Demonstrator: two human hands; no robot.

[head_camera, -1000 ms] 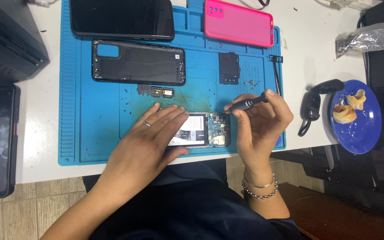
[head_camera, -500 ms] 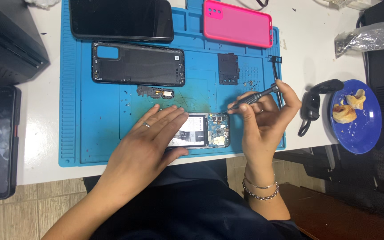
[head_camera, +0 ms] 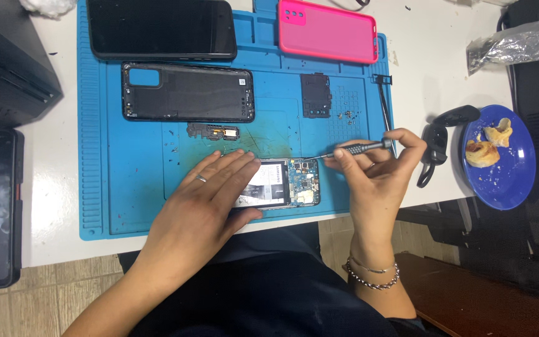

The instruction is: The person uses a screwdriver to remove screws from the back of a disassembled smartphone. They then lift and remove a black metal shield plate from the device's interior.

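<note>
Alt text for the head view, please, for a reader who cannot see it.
On a blue work mat, the left hand presses flat on an opened phone while the right hand holds a small screwdriver beside its exposed board. A black back cover and pink case lie farther up.

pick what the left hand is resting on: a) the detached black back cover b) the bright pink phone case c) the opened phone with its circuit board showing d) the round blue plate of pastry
c: the left hand lies flat over the opened phone with its circuit board showing on the blue silicone work mat, while the right hand holds a slim dark screwdriver.
</note>
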